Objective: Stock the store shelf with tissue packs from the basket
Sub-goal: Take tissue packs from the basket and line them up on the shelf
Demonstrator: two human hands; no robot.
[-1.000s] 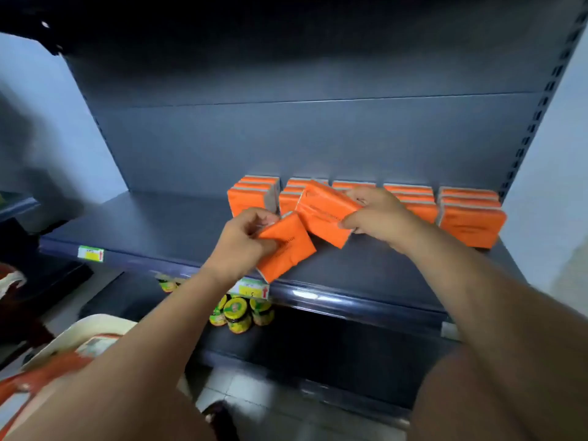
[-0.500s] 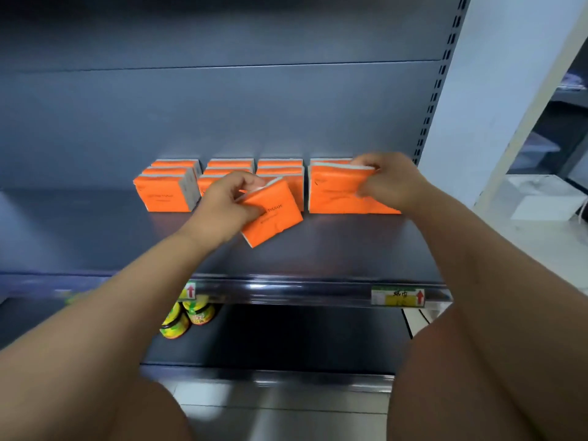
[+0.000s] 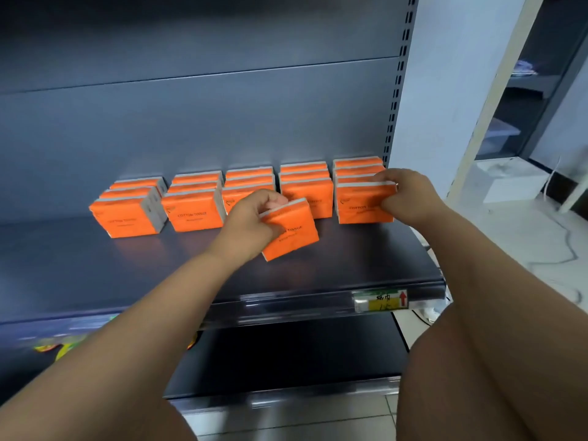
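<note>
Looking down from the head camera, the left hand [image 3: 251, 221] pinches a tilted orange plastic-wrapped tissue pack [image 3: 292, 231], fingers curled over its white top edge and thumb on its printed front. The pack is just in front of the third and fourth columns of like orange packs [image 3: 194, 214]; whether its lower corner touches the dark grey metal shelf [image 3: 127, 265] I cannot tell. The right hand [image 3: 405, 196] grips the upright front pack of the rightmost column [image 3: 361, 203], fingers over its top, thumb against its face. Five columns stand side by side on the shelf. A yellow-and-white price label [image 3: 380, 300] sits on the shelf's front rail.
</note>
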